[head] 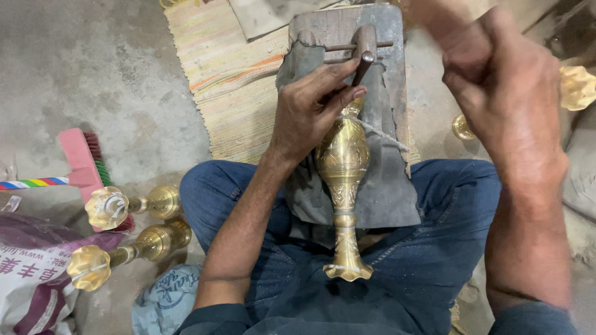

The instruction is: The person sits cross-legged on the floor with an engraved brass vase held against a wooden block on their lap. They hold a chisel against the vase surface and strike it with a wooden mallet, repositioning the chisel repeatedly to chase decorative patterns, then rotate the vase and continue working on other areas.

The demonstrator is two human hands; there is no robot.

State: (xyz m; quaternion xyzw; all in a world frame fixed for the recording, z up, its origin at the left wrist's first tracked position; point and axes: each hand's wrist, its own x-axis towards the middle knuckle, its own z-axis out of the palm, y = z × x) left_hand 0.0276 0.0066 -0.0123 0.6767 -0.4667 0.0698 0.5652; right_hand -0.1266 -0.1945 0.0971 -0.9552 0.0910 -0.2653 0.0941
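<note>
From the head camera, the left hand (307,115) lies over the upper body of a brass vase (343,186), its fingers (332,77) pinching a dark rod-like tool (362,65) against the vase's narrow end. The vase lies lengthwise on a grey cloth (388,186) over the person's lap, its flared mouth pointing back toward the body, below the wrist. Just beyond the fingertips stands a wooden block (385,37) with a thin crossbar, and past its far edge a striped woven mat (230,87) spreads out to the left of the fingers. The right hand (503,87) is raised well clear of the vase, clenched into a fist and blurred; whether it holds anything cannot be told. Behind its knuckles, two more brass pieces (574,87) rest on the floor. Far to the left of the left hand's fingers, bare concrete floor (93,68) leaves open room, bordered lower down by two brass vases (133,205) lying on their sides, a pink brush (84,161), a printed white and maroon sack (31,273) at the frame's corner, and a pale blue bag (164,298).
</note>
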